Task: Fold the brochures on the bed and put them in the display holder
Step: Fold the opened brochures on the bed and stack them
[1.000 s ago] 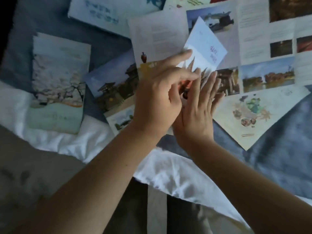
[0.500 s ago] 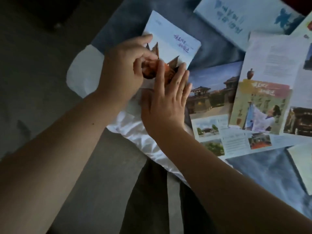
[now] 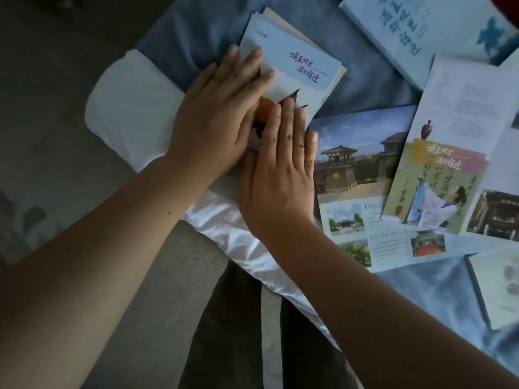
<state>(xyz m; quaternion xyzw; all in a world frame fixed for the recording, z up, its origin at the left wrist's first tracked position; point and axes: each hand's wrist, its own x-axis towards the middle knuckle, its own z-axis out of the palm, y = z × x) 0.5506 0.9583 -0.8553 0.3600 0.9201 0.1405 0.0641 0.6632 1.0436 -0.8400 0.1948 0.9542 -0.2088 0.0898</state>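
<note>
A folded pale-blue brochure (image 3: 295, 66) with purple script and an orange picture lies on the bed's near corner. My left hand (image 3: 219, 119) lies flat on its left part with straight fingers. My right hand (image 3: 280, 175) presses flat on its lower part, fingers straight and pointing away from me. An unfolded brochure (image 3: 362, 164) with a gate-tower photo lies just right of my right hand. On it rests a folded brochure (image 3: 438, 186) showing a figure in pale robes. No display holder is in view.
A blue blanket (image 3: 370, 88) and white sheet (image 3: 132, 113) cover the bed. More brochures lie at the top right (image 3: 421, 32), far right (image 3: 471, 96) and lower right (image 3: 497, 287). The grey floor (image 3: 56, 136) is to the left; my legs stand below.
The folded blue brochure was carried left to the bed's corner. My left hand went from pinching it to lying flat on it. Both hands now press it down.
</note>
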